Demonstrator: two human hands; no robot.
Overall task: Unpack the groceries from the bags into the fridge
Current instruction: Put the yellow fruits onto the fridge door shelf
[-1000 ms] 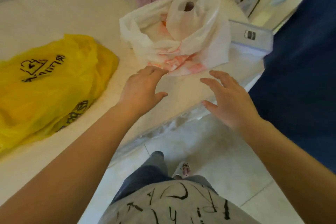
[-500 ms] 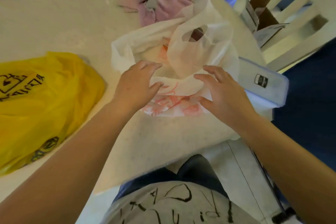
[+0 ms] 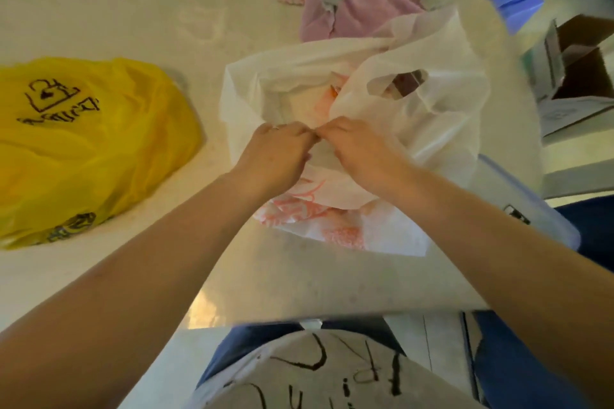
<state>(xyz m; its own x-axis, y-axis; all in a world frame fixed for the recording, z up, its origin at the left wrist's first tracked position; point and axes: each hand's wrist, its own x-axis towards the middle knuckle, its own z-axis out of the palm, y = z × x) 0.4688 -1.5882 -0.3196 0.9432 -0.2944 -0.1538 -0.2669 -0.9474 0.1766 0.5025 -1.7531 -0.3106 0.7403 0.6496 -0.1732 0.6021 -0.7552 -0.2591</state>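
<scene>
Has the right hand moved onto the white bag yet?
Yes. The right hand went forward from the table edge onto the white bag, now pinching it.

- White plastic bag [image 3: 432,129]: thin, crumpled, pink-red print on lower front; sits upright on the pale table, mouth partly open, cut-out handle loop raised on the right side. Contents indistinct.
- Yellow plastic bag [image 3: 93,149]: black printed markings, slumped flat on its side, well left of the white one.

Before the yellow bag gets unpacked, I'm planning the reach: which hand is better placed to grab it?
Left. The yellow bag lies on the left hand's side with bare counter between; the right hand would have to cross over. Both now pinch the white bag.
</scene>
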